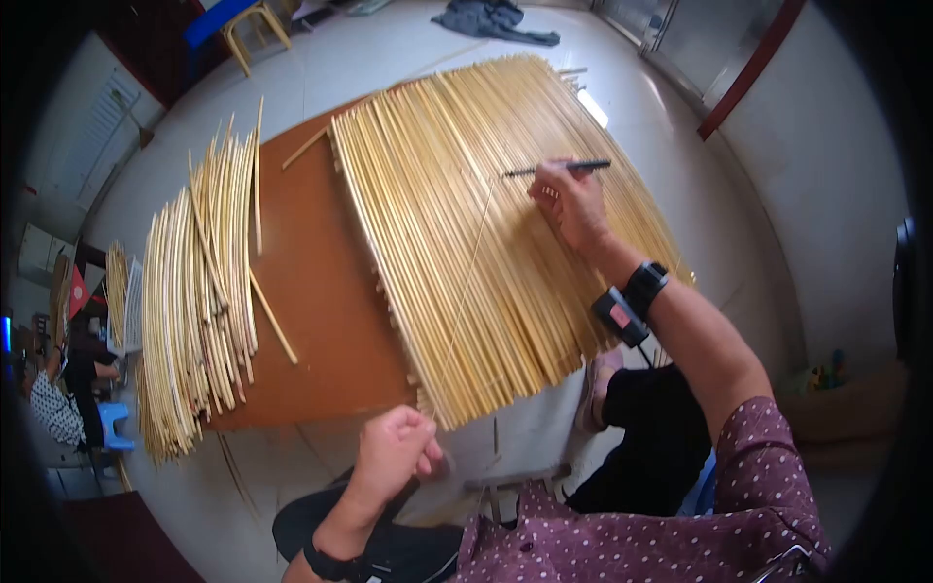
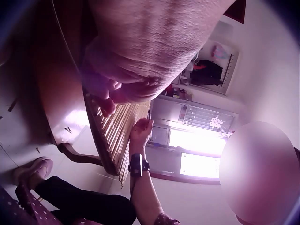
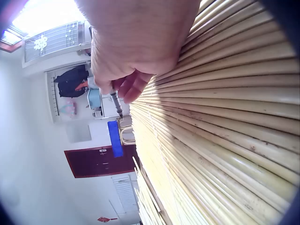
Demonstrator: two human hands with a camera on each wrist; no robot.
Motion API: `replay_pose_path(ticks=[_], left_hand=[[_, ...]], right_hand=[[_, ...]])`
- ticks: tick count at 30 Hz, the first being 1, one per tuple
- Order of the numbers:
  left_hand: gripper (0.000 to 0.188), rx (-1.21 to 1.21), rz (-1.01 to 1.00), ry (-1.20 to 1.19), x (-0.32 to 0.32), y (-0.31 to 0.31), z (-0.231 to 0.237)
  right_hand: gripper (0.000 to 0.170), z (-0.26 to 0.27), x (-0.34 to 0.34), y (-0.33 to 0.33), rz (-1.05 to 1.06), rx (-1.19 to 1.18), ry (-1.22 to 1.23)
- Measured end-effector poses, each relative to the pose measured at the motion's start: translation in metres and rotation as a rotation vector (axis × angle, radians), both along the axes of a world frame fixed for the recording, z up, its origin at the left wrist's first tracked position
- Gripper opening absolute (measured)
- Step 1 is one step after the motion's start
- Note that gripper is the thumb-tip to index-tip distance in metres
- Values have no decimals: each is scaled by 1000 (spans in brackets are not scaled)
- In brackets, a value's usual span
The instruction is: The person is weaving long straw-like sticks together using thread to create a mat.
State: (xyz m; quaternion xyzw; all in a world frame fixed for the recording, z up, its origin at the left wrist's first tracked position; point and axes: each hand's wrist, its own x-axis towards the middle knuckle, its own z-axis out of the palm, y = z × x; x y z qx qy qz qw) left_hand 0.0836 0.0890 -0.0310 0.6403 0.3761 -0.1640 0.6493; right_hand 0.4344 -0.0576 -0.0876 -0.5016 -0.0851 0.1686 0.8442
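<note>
A wide mat of straw-coloured reed stalks (image 1: 457,214) lies on a brown wooden table (image 1: 321,321), its stalks side by side. Over its far right part, my right hand (image 1: 573,206) grips a slim dark pen-like tool (image 1: 583,165), whose tip points left. In the right wrist view the tool (image 3: 115,104) looks grey and tapered. A thin thread (image 1: 475,255) runs from near that tip down across the mat toward my left hand (image 1: 397,452). At the mat's near left corner, the left hand's curled fingers pinch the thread; their tips are partly hidden.
Loose reed stalks (image 1: 199,291) lie heaped on the table's left end, with a few strays beside them. A blue-topped stool (image 1: 219,21) and a dark cloth (image 1: 496,19) are on the floor beyond. Another person (image 1: 60,403) sits far left near a blue stool (image 1: 116,426).
</note>
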Motion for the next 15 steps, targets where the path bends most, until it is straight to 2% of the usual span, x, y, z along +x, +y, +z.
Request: replay_pose_path(ticks=[4,15], left_hand=[[14,-75,55,-76,-5,-10,-6],[13,-257,219,-94,-19,-24,-21]], right_hand=[[18,-7,6,-5,106,26,-32],[20,-10,9,-4,73,13,-73]])
